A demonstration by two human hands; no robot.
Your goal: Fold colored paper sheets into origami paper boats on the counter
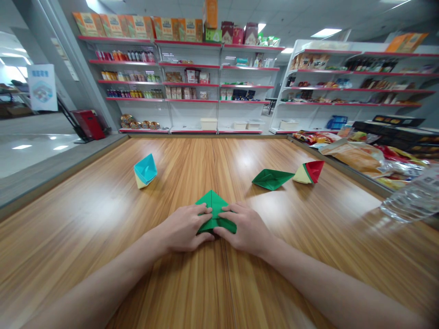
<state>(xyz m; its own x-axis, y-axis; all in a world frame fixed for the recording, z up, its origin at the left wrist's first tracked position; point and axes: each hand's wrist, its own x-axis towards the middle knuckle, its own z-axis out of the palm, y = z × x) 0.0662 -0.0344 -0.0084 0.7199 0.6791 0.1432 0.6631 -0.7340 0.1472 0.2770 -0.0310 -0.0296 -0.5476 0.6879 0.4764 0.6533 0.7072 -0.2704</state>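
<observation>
Green paper on table, point facing away, both hands on it. Left hand over its left side, right hand over its right; palms down, fingers angled inward, thumbs by near edge (whether they pinch, cannot tell). Forearms converge from near corners. Blue boat beyond paper, leftward; dark-green boat and red-yellow boat beyond it, rightward.

- We cannot see the parts of the green paper beneath the left hand and right hand.
- We lose part of the clear plastic container at the right edge.
- We find the sign too blurred and the shelved bottles too small to read.
</observation>
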